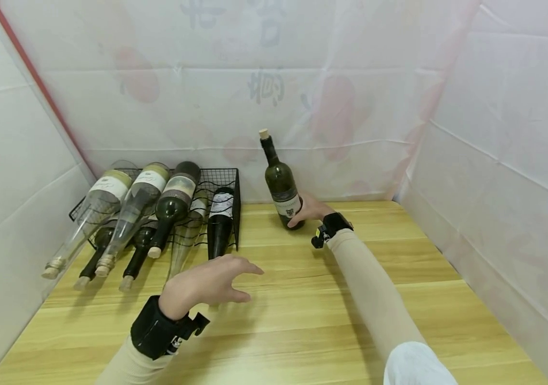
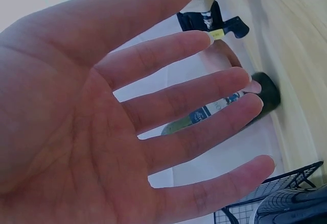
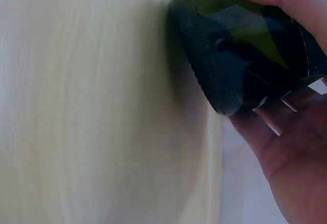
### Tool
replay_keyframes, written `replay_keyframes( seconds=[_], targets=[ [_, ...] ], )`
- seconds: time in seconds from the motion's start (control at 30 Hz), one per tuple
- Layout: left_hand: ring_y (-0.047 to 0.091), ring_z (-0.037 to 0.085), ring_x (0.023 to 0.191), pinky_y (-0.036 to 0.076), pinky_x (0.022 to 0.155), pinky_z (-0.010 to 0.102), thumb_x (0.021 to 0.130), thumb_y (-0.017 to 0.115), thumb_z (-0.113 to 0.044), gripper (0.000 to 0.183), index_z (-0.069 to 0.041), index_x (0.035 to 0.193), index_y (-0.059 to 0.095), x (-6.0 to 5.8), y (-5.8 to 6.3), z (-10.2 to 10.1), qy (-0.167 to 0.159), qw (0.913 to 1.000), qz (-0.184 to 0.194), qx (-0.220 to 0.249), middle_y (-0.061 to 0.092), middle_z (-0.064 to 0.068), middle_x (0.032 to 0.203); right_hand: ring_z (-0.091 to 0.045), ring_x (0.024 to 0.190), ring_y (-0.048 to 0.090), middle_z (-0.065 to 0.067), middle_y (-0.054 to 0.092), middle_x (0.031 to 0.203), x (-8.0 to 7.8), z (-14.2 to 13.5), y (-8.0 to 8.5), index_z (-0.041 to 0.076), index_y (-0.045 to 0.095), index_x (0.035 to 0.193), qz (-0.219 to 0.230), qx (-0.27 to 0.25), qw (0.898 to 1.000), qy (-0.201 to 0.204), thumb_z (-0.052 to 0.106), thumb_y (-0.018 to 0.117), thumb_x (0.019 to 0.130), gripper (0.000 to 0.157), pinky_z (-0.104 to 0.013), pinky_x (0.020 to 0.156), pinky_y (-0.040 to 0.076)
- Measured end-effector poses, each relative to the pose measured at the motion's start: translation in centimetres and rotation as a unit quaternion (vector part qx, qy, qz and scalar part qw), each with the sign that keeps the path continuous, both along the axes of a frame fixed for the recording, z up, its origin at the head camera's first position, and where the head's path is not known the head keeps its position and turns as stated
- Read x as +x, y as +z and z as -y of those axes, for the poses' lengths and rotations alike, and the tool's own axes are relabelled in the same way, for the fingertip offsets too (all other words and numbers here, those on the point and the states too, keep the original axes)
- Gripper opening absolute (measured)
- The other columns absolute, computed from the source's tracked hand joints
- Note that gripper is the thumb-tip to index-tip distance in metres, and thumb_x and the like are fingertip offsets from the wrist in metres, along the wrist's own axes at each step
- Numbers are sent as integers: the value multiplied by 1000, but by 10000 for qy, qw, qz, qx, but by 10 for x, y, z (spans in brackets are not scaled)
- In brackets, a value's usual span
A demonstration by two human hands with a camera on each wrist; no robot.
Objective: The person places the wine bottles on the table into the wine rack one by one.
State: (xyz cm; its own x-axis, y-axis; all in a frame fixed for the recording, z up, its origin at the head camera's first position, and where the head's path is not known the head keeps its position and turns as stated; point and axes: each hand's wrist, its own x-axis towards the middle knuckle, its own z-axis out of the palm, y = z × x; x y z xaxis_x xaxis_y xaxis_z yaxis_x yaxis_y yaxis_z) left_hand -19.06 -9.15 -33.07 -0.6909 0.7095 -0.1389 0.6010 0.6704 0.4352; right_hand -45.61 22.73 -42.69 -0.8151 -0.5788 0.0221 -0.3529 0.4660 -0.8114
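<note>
In the head view my right hand [image 1: 310,207] grips a dark green wine bottle [image 1: 281,182] low on its body, over the white label. The corked neck leans to the left. In the right wrist view the thumb and fingers curl round the bottle's lower end [image 3: 240,45], and its base sits at an angle to the tabletop. My left hand [image 1: 213,283] holds nothing and hovers above the table in front of the bottle rack. Its fingers are spread in the left wrist view, and the left palm [image 2: 76,117] hides part of the bottle there.
A black wire rack [image 1: 237,208] stands at the back left. Several corked bottles lie in it in two layers, among them a clear bottle [image 1: 139,208] and a dark bottle [image 1: 175,203], necks towards me. White sheeting [image 1: 375,107] walls in the wooden table [image 1: 303,321].
</note>
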Motion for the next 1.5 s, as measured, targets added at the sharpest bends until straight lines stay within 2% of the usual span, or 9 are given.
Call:
replay_keyframes(
  seconds=[0.23, 0.37, 0.5, 0.63, 0.8, 1.17, 1.3, 1.43, 1.5],
  targets=[
    [56, 33, 138, 41, 117, 51, 94, 77, -22, 50, -13, 141, 62, -1, 1, 2, -74, 9999, -48, 88, 63, 8, 145, -33, 118, 64, -17, 66, 129, 18, -14, 19, 8, 56, 138, -110, 640, 9978, 90, 5, 93, 68, 79, -50, 105, 50],
    [55, 33, 139, 40, 118, 51, 94, 76, -22, 50, -12, 141, 62, -1, 1, 3, -112, 9999, -67, 112, 62, 9, 145, -30, 107, 66, -16, 68, 120, 28, -22, 33, 7, 62, 129, -537, 1171, 9917, 40, 6, 93, 66, 71, -47, 95, 54],
    [54, 34, 139, 39, 119, 52, 94, 76, -21, 50, -11, 142, 61, 0, 2, 4, -85, 9999, -33, 112, 62, 10, 146, -28, 100, 65, -13, 70, 116, 41, -32, 50, 6, 63, 130, -1423, 2082, 9674, -229, 13, 93, 63, 74, -45, 88, 54],
    [54, 34, 139, 40, 118, 51, 94, 76, -20, 51, -12, 142, 61, 1, 2, 3, -57, 9999, 4, 86, 61, 10, 146, -28, 99, 63, -12, 70, 118, 56, -43, 67, 6, 59, 139, -1808, 2682, 9450, -479, 14, 92, 63, 83, -46, 86, 52],
    [54, 34, 139, 40, 118, 51, 94, 76, -21, 50, -12, 141, 61, 0, 2, 3, -50, 10000, -8, 86, 62, 9, 145, -28, 96, 62, -12, 69, 117, 74, -58, 78, 8, 60, 137, -2020, 2950, 9316, -658, 11, 92, 65, 78, -46, 84, 50],
    [55, 34, 139, 40, 117, 52, 94, 76, -20, 50, -10, 141, 62, -1, 2, 2, 28, 9999, -6, 113, 62, 11, 145, -27, 87, 59, -8, 72, 112, 112, -78, 84, 14, 66, 130, -2419, 3521, 8978, -1069, 14, 92, 61, 74, -44, 72, 46],
    [55, 34, 138, 40, 117, 52, 94, 76, -20, 51, -10, 141, 61, -3, 0, 2, 41, 9999, -63, 97, 62, 11, 144, -28, 92, 62, -7, 73, 119, 123, -75, 88, 18, 67, 130, -2333, 3632, 8944, -1176, 14, 94, 60, 76, -49, 76, 49],
    [54, 35, 139, 41, 117, 52, 94, 77, -20, 52, -11, 142, 61, -4, -2, 1, 86, 9999, -117, 69, 61, 10, 146, -30, 102, 66, -9, 71, 129, 131, -71, 88, 16, 65, 137, -2392, 3679, 8923, -1061, 16, 95, 60, 82, -50, 86, 53],
    [53, 36, 139, 42, 116, 52, 94, 77, -19, 53, -11, 143, 60, -5, -3, 1, 105, 9997, -180, 82, 61, 11, 147, -30, 102, 67, -9, 72, 126, 133, -69, 86, 15, 65, 137, -2451, 3700, 8902, -1026, 16, 95, 59, 83, -49, 84, 54]
  ],
)
